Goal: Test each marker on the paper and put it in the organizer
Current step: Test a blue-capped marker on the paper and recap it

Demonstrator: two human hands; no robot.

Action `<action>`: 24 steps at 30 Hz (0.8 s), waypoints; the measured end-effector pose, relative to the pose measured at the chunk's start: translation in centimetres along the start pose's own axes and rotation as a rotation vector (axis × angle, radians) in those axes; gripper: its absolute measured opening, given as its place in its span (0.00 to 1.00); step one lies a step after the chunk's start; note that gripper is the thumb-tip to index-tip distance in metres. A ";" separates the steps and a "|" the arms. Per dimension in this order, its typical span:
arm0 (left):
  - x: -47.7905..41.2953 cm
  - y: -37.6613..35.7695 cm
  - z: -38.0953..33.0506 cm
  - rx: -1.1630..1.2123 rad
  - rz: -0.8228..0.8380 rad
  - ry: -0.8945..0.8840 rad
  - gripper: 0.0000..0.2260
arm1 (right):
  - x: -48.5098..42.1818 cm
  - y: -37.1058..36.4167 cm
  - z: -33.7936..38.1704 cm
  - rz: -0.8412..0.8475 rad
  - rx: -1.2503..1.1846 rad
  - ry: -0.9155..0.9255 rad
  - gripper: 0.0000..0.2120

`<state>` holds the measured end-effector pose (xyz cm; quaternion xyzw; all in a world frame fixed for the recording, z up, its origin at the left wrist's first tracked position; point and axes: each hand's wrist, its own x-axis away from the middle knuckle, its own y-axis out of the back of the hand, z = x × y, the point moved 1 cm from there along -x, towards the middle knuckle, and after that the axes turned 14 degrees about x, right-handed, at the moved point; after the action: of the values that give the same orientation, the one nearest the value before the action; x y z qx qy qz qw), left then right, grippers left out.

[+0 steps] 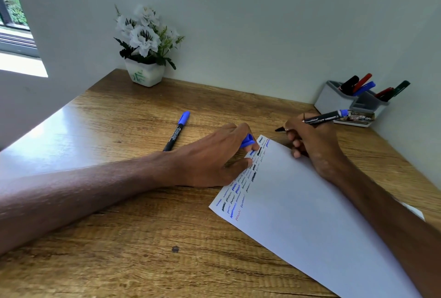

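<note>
The tabletop is running closest to the camera, a wood-grain surface carrying everything else. Lying on it at a slant is the paper, its far left edge already crowded with short test scribbles in blue, black and red.

The left hand is resting on that scribbled edge, pinning the sheet, with its fingers curled around a blue cap. The right hand is sitting at the paper's far corner, clenched around an uncapped marker. That marker's long axis is running roughly left to right: its dark tip is pointing left, just past the paper's top corner and, as far as I can judge, not touching the sheet, while its blue tail is pointing right toward the organizer.

The organizer is standing against the wall just beyond the right hand, already holding several markers upright, so the right hand is clearly the nearer one for the drop. A second, capped marker is lying well to the left, nearer the left hand, its blue cap pointing away from the camera.
</note>
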<state>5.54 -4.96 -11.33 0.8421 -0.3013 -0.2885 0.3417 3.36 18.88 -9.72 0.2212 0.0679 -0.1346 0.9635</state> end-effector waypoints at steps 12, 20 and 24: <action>0.1 0.0 0.2 -0.005 -0.016 0.034 0.11 | 0.1 0.1 0.2 0.054 -0.114 0.002 0.03; 0.5 0.8 -0.9 0.098 -0.474 -0.111 0.19 | 2.2 0.3 2.7 0.143 -0.135 0.180 0.10; 0.5 1.1 -0.3 0.194 -0.525 -0.067 0.17 | 3.1 0.2 4.0 0.310 -0.310 0.179 0.13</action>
<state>5.74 -5.82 -10.51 0.9102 -0.1104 -0.3645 0.1629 6.63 16.62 -6.65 0.0893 0.1380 0.0473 0.9853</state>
